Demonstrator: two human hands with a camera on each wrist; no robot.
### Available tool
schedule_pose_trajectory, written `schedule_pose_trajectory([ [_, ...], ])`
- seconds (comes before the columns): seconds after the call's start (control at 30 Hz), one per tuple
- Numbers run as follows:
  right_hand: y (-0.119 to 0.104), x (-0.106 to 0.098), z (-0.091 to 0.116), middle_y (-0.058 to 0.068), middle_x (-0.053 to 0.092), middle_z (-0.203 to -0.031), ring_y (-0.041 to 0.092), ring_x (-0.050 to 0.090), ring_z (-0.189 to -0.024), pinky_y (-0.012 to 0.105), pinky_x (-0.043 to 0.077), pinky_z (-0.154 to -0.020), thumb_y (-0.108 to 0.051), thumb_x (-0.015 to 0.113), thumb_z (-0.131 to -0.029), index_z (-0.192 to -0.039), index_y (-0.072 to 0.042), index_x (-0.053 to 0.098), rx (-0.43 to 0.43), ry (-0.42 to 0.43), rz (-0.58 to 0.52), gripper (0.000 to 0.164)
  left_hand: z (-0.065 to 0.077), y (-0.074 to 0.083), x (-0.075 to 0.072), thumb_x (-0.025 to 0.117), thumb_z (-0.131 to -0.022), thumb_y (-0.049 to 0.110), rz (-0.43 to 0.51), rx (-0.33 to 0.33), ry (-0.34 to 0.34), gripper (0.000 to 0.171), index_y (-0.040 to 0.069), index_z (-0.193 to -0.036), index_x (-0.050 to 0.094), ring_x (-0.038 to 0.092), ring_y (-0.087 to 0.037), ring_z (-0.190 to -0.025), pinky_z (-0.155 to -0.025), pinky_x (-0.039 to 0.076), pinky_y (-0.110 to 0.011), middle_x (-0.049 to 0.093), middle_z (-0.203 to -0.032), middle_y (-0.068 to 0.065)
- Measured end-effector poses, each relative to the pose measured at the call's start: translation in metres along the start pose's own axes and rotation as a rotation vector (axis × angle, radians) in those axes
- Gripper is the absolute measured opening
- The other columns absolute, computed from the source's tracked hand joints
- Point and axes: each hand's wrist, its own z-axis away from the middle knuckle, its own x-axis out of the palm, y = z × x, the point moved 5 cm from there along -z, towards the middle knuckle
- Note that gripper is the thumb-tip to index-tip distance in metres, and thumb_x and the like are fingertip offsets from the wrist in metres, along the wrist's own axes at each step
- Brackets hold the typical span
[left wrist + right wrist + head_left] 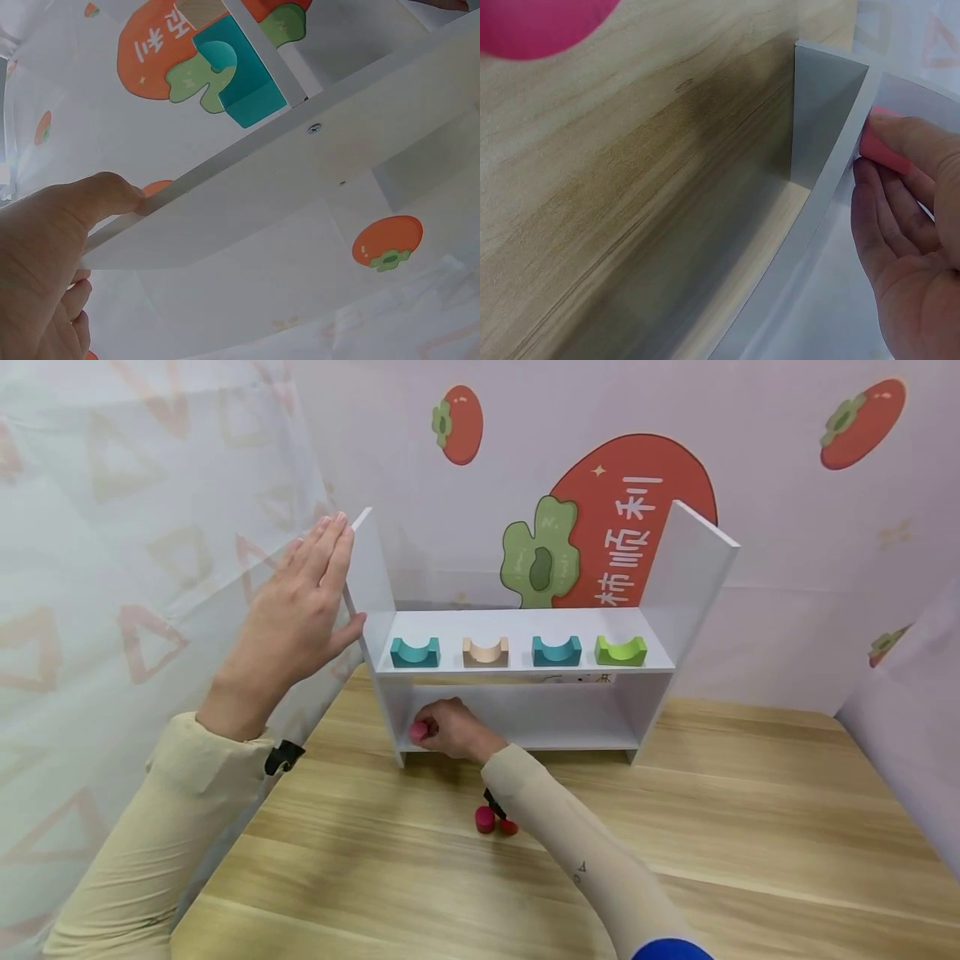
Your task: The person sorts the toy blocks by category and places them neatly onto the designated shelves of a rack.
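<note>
A white two-tier shelf [517, 718] stands on the wooden table. Straight-fingered, my left hand [296, 606] holds its left side panel [370, 572]; the thumb lies over the front edge, as the left wrist view also shows. My right hand [459, 729] pinches a small pink cylinder [418, 732] between thumb and fingers at the left end of the lower board. In the right wrist view the pink cylinder [885, 150] sits close by the corner of side panel and board. Along the upper board runs a row of arched blocks: teal [415, 653], wood-coloured [485, 653], blue-teal [557, 652] and lime green [621, 651].
Below the right forearm, a dark pink cylinder [485, 819] and a red piece [508, 827] lie on the table [360, 868], the red one partly covered by the arm. Behind the shelf hangs a white cloth [780, 552] printed with persimmons.
</note>
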Motion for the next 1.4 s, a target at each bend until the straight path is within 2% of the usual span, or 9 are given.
schedule_pose_trajectory([
  [0.2, 0.0, -0.001, 0.002, 0.003, 0.076, -0.099, 0.013, 0.061, -0.09, 0.022, 0.055, -0.085, -0.011, 0.079, -0.094, -0.108, -0.008, 0.079, 0.015, -0.006, 0.018, 0.015, 0.0, 0.001, 0.0, 0.079, -0.089, 0.013, 0.011, -0.004, 0.002, 0.096, -0.007, -0.164, 0.023, 0.025, -0.039, -0.163, -0.132, 0.024, -0.055, 0.025, -0.174, -0.024],
  [0.33, -0.001, -0.008, 0.006, 0.01, 0.077, -0.114, 0.018, 0.069, -0.103, 0.028, 0.059, -0.096, -0.012, 0.079, -0.094, -0.122, -0.002, 0.076, 0.026, -0.013, 0.014, 0.03, 0.0, 0.001, -0.001, 0.08, -0.088, 0.013, 0.005, -0.005, 0.001, 0.097, -0.007, -0.164, 0.023, 0.024, -0.039, -0.163, -0.132, 0.025, -0.055, 0.025, -0.174, -0.024],
  [0.47, -0.001, -0.025, 0.015, 0.015, 0.075, -0.125, 0.025, 0.072, -0.114, 0.034, 0.059, -0.102, -0.008, 0.078, -0.093, -0.131, 0.002, 0.071, 0.022, 0.005, 0.018, 0.04, -0.002, 0.001, -0.002, 0.08, -0.088, 0.013, -0.001, 0.0, 0.008, 0.097, -0.008, -0.164, 0.022, 0.025, -0.039, -0.163, -0.131, 0.026, -0.056, 0.025, -0.173, -0.025],
  [0.7, 0.0, -0.051, 0.047, 0.015, 0.075, -0.128, 0.025, 0.073, -0.116, 0.035, 0.06, -0.102, -0.009, 0.08, -0.093, -0.131, 0.001, 0.071, -0.006, -0.034, 0.032, 0.041, -0.003, 0.001, -0.004, 0.079, -0.089, 0.013, 0.005, -0.005, -0.001, 0.096, -0.008, -0.164, 0.022, 0.023, -0.04, -0.163, -0.132, 0.024, -0.056, 0.025, -0.173, -0.024],
  [0.9, -0.001, -0.06, 0.083, 0.016, 0.076, -0.127, 0.028, 0.075, -0.115, 0.041, 0.061, -0.101, -0.01, 0.082, -0.092, -0.131, 0.0, 0.072, -0.065, -0.09, 0.052, 0.042, -0.004, 0.002, -0.005, 0.078, -0.089, 0.013, -0.002, -0.003, -0.004, 0.096, -0.008, -0.164, 0.022, 0.024, -0.04, -0.163, -0.132, 0.024, -0.055, 0.025, -0.174, -0.024],
  [1.0, 0.0, -0.059, 0.101, 0.016, 0.076, -0.127, 0.029, 0.075, -0.114, 0.044, 0.061, -0.101, -0.01, 0.082, -0.091, -0.129, -0.001, 0.073, -0.088, -0.122, 0.049, 0.04, -0.004, 0.002, -0.004, 0.078, -0.089, 0.013, 0.0, -0.004, -0.005, 0.096, -0.008, -0.164, 0.022, 0.023, -0.039, -0.163, -0.132, 0.023, -0.055, 0.024, -0.174, -0.024],
  [1.13, 0.005, -0.05, 0.121, 0.013, 0.077, -0.127, 0.025, 0.075, -0.114, 0.042, 0.062, -0.1, -0.013, 0.082, -0.092, -0.13, -0.004, 0.073, -0.072, -0.171, 0.047, 0.04, -0.004, 0.001, -0.003, 0.078, -0.089, 0.013, 0.002, -0.006, -0.008, 0.096, -0.008, -0.164, 0.021, 0.023, -0.039, -0.163, -0.132, 0.023, -0.055, 0.024, -0.174, -0.024],
  [1.4, 0.02, -0.022, 0.142, 0.011, 0.076, -0.129, 0.023, 0.073, -0.114, 0.042, 0.062, -0.099, -0.015, 0.081, -0.093, -0.135, -0.002, 0.07, -0.003, -0.237, -0.015, 0.045, -0.001, 0.001, -0.001, 0.079, -0.089, 0.012, 0.01, -0.014, -0.012, 0.096, -0.008, -0.164, 0.022, 0.023, -0.04, -0.163, -0.132, 0.024, -0.056, 0.024, -0.174, -0.024],
])
